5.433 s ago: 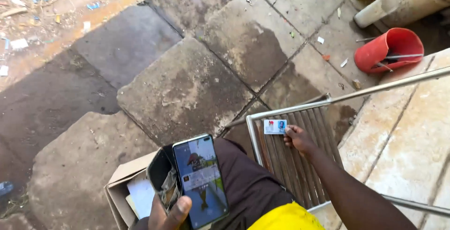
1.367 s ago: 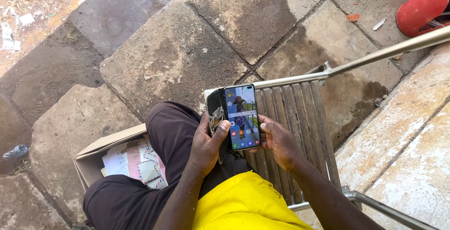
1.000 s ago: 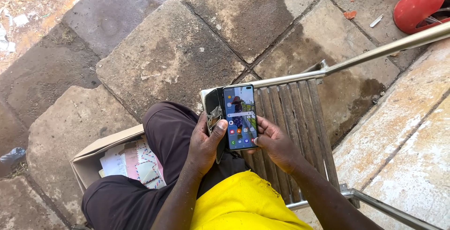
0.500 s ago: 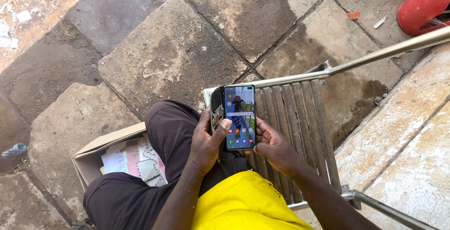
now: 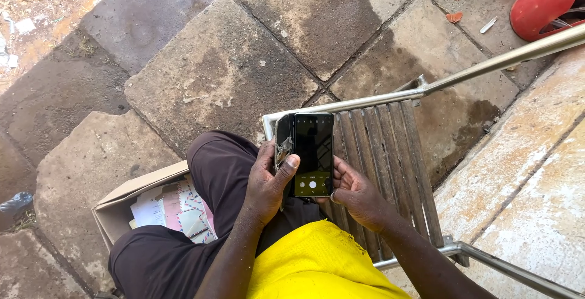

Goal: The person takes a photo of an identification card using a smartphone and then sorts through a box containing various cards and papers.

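**Phone screen goes dark in two hands**

Now the phone (image 5: 312, 154) shows a dark screen with one small white circle near the bottom; half a second ago it showed bright little pictures. Both hands are in almost the same spot as before.

One phone is held up over the metal rack (image 5: 390, 171), in front of the person's knee. It is flat, black and shaped like a long box. A dark cover flap hangs open on its left side. The left hand (image 5: 266, 184) wraps around that side, fingers curled tight on it, thumb pressed on the screen edge. The right hand (image 5: 355, 194) cups the lower right corner, its grip closed on the phone too.

The rack is made of thin grey metal bars in a shiny frame, with one long pipe running off to the right. The hands hide part of it.

By the left leg sits one brown cardboard box (image 5: 141, 196) with papers and envelopes inside. Dark trousers (image 5: 213, 165) cover the legs, and a yellow shirt (image 5: 317, 262) shows below.

Big rough stone slabs (image 5: 219, 73) lie all around, some with wet dark patches. One red bucket (image 5: 545, 3) lies at the top right corner.
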